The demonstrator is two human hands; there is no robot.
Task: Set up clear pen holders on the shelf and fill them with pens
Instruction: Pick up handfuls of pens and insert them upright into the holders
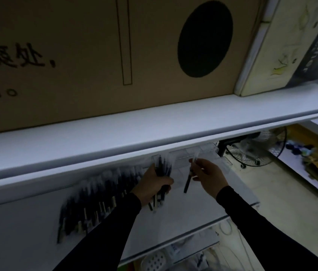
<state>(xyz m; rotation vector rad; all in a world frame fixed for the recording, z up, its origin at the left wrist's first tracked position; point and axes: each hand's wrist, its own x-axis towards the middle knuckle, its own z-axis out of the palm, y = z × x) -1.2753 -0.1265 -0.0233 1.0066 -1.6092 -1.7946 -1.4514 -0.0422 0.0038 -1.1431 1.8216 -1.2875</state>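
Though the frame is dim and blurred, the job looks well underway: a long row of dark pens (99,194) already fills the left part of the shelf (27,222), standing in holders too faint to make out there, while clear holders (199,159) to the right appear unfilled. The left hand (154,184) is clenched around a bundle (162,178) of pens near the row's right end. The right hand (209,177) pinches a single pen (188,178) just right of it, in front of the clear holders. That pen's long axis runs near upright, its lower end tipped toward the near left, its upper end hidden by the fingers. I judge the right-hand holders remain to be filled.
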